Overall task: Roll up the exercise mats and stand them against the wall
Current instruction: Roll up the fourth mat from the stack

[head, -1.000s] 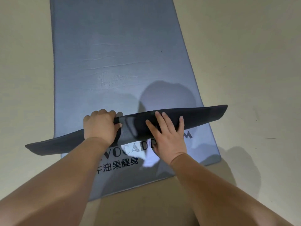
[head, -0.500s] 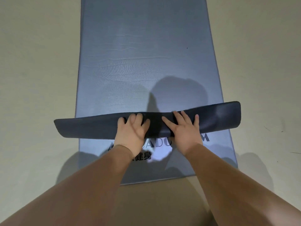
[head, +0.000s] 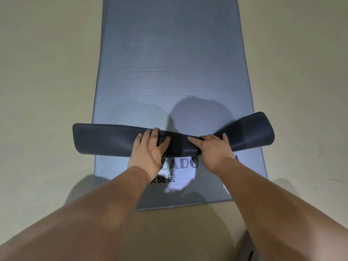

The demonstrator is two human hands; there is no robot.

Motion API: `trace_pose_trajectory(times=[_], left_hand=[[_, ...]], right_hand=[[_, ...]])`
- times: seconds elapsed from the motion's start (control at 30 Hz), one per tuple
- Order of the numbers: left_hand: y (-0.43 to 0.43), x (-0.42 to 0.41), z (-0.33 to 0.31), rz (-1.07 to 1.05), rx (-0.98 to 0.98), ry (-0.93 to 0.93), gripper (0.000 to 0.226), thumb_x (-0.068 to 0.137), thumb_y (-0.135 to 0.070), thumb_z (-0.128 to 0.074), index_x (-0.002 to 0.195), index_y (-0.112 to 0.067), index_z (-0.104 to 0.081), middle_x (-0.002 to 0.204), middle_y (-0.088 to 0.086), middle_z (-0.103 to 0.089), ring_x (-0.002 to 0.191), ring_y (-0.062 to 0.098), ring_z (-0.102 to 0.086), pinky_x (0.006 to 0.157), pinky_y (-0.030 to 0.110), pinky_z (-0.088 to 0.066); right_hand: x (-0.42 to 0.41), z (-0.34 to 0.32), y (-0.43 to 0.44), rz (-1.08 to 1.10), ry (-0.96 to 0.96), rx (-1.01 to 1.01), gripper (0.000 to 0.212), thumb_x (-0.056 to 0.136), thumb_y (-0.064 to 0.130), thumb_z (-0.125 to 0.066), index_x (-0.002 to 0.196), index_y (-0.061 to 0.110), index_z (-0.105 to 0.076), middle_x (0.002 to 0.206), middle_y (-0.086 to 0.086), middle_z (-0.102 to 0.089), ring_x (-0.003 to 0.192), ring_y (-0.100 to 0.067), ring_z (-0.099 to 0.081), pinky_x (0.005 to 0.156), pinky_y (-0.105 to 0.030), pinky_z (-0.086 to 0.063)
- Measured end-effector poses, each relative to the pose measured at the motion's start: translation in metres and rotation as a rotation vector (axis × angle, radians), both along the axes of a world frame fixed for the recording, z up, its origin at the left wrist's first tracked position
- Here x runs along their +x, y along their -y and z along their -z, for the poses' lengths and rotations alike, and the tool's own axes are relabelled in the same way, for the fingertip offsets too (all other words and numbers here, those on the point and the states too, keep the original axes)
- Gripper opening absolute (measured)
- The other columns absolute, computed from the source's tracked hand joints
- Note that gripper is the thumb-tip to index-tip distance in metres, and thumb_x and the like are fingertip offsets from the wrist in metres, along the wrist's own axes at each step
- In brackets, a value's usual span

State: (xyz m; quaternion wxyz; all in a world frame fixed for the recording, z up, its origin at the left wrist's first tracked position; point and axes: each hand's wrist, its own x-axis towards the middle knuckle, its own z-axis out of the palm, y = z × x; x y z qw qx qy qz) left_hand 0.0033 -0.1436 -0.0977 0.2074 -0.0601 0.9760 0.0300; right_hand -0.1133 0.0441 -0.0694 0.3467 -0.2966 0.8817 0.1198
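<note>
A grey-blue exercise mat (head: 169, 53) lies flat on the floor, running away from me, with dark print near its near end. Across it lies a dark navy mat (head: 105, 140), a loosely rolled, flattened band that sticks out past both long edges of the blue mat. My left hand (head: 150, 147) presses on the band's middle with fingers curled over its far edge. My right hand (head: 212, 147) grips it just to the right. The band is pinched between my hands and flares wider at its right end (head: 258, 129).
Bare beige floor (head: 47, 72) lies on both sides of the blue mat and in front of its near edge (head: 178, 206). My shadow falls on the mat beyond my hands. No wall is in view.
The dark band has turned from slanted to nearly level across the blue mat. My left hand has gone from a fist to fingers laid over it, and the right end has flared up.
</note>
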Motion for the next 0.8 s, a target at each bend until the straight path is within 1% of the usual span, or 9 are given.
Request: trace_pose_trajectory(times=[0.1,0.2,0.3,0.4,0.47,0.53,0.6,0.67,0.8], left_hand=[[0.008,0.002,-0.002,-0.031,0.088,0.056,0.061,0.095,-0.036,-0.057,0.152,-0.036,-0.036,0.147,0.007,-0.047,0.135,0.032,-0.039,0.113,0.046,-0.029],[0.026,-0.004,-0.011,-0.036,0.255,0.14,0.046,0.091,-0.032,-0.065,0.132,-0.046,-0.052,0.117,-0.009,-0.062,0.113,0.024,-0.055,0.09,0.037,-0.042],[0.042,-0.019,-0.022,-0.085,0.439,0.292,0.037,0.09,-0.028,-0.072,0.119,-0.048,-0.06,0.107,-0.017,-0.062,0.103,0.018,-0.059,0.088,0.034,-0.05],[0.059,-0.029,-0.02,-0.064,0.562,0.438,0.027,0.091,-0.032,-0.075,0.115,-0.038,-0.063,0.098,-0.02,-0.057,0.108,0.021,-0.058,0.097,0.036,-0.046],[0.067,-0.031,-0.014,-0.094,0.685,0.488,0.022,0.09,-0.032,-0.076,0.109,-0.036,-0.066,0.098,-0.022,-0.057,0.111,0.021,-0.058,0.105,0.043,-0.044],[0.07,-0.029,-0.007,-0.128,0.743,0.501,0.015,0.09,-0.033,-0.076,0.103,-0.037,-0.069,0.105,-0.015,-0.063,0.109,0.019,-0.059,0.107,0.043,-0.044],[0.07,-0.028,-0.004,-0.165,0.707,0.513,0.011,0.092,-0.036,-0.074,0.091,-0.041,-0.064,0.107,-0.01,-0.064,0.104,0.016,-0.059,0.102,0.036,-0.046],[0.07,-0.031,0.003,-0.21,0.68,0.484,0.013,0.092,-0.037,-0.074,0.086,-0.039,-0.062,0.109,-0.006,-0.066,0.103,0.016,-0.06,0.1,0.036,-0.047],[0.068,-0.045,0.009,-0.26,0.516,0.416,0.027,0.093,-0.046,-0.068,0.117,-0.035,-0.062,0.116,-0.006,-0.064,0.11,0.021,-0.057,0.098,0.04,-0.046]], right_hand=[[0.013,-0.009,0.005,0.004,0.037,0.015,0.08,0.098,0.014,-0.05,0.163,0.045,-0.015,0.153,-0.001,-0.047,0.145,-0.03,-0.038,0.125,-0.061,-0.009],[0.016,-0.018,0.01,0.029,0.111,-0.015,0.078,0.097,0.008,-0.049,0.161,0.045,-0.024,0.138,0.001,-0.059,0.126,-0.029,-0.054,0.123,-0.057,-0.021],[-0.001,-0.025,0.017,0.009,0.195,-0.073,0.071,0.091,0.007,-0.058,0.147,0.049,-0.046,0.11,0.005,-0.063,0.095,-0.022,-0.06,0.092,-0.037,-0.049],[-0.027,-0.029,0.02,0.049,0.398,-0.065,0.056,0.086,0.004,-0.07,0.124,0.044,-0.063,0.098,0.008,-0.06,0.078,-0.015,-0.057,0.075,-0.033,-0.055],[-0.036,-0.029,0.019,0.134,0.544,-0.086,0.04,0.085,0.004,-0.076,0.1,0.038,-0.064,0.096,0.013,-0.058,0.079,-0.015,-0.058,0.078,-0.037,-0.058],[-0.038,-0.022,0.015,0.149,0.574,-0.128,0.033,0.085,0.007,-0.079,0.096,0.035,-0.064,0.095,0.019,-0.057,0.087,-0.017,-0.058,0.072,-0.027,-0.049],[-0.035,-0.01,0.007,0.202,0.544,-0.192,0.038,0.084,0.008,-0.081,0.114,0.028,-0.067,0.098,0.02,-0.06,0.096,-0.017,-0.058,0.074,-0.02,-0.044],[-0.032,0.0,-0.002,0.321,0.506,-0.254,0.055,0.082,0.011,-0.084,0.13,0.027,-0.065,0.112,0.009,-0.068,0.106,-0.02,-0.063,0.091,-0.028,-0.05],[-0.026,0.005,-0.01,0.328,0.194,-0.293,0.067,0.081,0.038,-0.084,0.141,0.04,-0.054,0.131,0.003,-0.06,0.121,-0.025,-0.058,0.103,-0.041,-0.048]])
